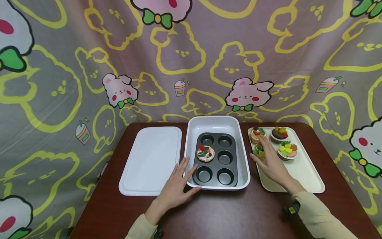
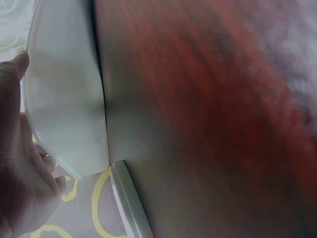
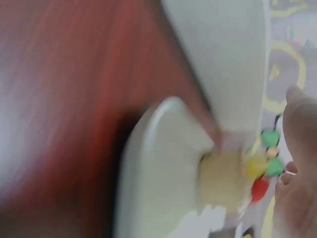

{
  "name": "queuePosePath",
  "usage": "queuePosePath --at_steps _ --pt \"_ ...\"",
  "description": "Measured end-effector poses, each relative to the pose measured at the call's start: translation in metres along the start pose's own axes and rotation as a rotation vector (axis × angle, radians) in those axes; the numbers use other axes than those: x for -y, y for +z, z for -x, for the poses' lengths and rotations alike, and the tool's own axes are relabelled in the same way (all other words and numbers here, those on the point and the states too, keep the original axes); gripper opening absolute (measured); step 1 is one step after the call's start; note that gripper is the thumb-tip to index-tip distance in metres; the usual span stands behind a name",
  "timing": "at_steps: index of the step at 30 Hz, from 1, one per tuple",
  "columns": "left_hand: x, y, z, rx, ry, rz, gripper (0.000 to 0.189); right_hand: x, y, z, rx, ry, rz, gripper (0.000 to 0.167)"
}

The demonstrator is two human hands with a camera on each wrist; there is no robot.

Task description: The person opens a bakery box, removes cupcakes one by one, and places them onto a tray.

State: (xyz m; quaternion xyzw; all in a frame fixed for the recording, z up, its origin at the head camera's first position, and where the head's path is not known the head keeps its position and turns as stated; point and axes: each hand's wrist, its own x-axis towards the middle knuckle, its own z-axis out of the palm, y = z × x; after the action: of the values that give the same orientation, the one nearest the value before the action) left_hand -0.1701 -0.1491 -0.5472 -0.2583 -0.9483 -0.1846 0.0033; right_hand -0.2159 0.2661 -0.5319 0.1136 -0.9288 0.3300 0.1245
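My left hand [image 1: 176, 186] lies with fingers spread at the front left corner of a white tub [image 1: 247, 166], fingertips over its rim. Inside the tub sits a dark muffin pan [image 1: 215, 166] with six-hole style cups; a toy cupcake [image 1: 206, 153] with fruit and pink cream fills the middle left one. My right hand [image 1: 273, 164] reaches over a cream tray [image 1: 304, 177], thumb and fingers apart around a partly hidden cupcake [image 1: 259, 151]. Near its fingertips stands a strawberry-topped cupcake [image 1: 256, 133]. A chocolate cupcake [image 1: 279, 134] and a pineapple-topped one [image 1: 287, 151] stand beyond the hand.
A flat white lid-like board [image 1: 152, 159] lies left of the tub. The brown table [image 1: 221, 212] runs along the front of everything, and a patterned cloth [image 1: 191, 66] hangs right behind the table's back edge.
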Motion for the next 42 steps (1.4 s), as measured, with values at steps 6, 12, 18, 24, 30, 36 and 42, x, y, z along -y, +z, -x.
queuePosePath --at_steps 6,12,18,24,30,36,42 --pt "0.001 0.001 0.0 0.008 0.002 -0.01 0.085 0.038 0.01 -0.019 0.14 -0.019 -0.016 0.087" --pt "0.001 0.0 0.0 0.004 0.001 -0.01 0.084 0.067 0.036 -0.043 0.28 -0.044 -0.027 0.091" --pt "0.0 0.0 -0.001 0.004 0.0 -0.006 0.084 0.087 0.062 -0.062 0.391 -0.058 -0.032 0.093" --pt "-0.001 -0.001 0.0 0.009 -0.002 -0.011 0.085 0.08 0.094 -0.079 0.419 -0.123 -0.059 0.101" --pt "0.0 -0.001 -0.001 -0.011 0.007 -0.013 0.085 0.048 0.14 -0.092 0.388 -0.181 -0.064 0.109" --pt "0.0 -0.001 0.0 -0.014 0.008 -0.007 0.085 0.059 0.14 -0.09 0.335 -0.214 -0.028 0.098" --pt "-0.001 0.0 -0.001 -0.035 0.022 -0.016 0.085 0.101 0.114 -0.081 0.37 -0.119 0.009 0.088"
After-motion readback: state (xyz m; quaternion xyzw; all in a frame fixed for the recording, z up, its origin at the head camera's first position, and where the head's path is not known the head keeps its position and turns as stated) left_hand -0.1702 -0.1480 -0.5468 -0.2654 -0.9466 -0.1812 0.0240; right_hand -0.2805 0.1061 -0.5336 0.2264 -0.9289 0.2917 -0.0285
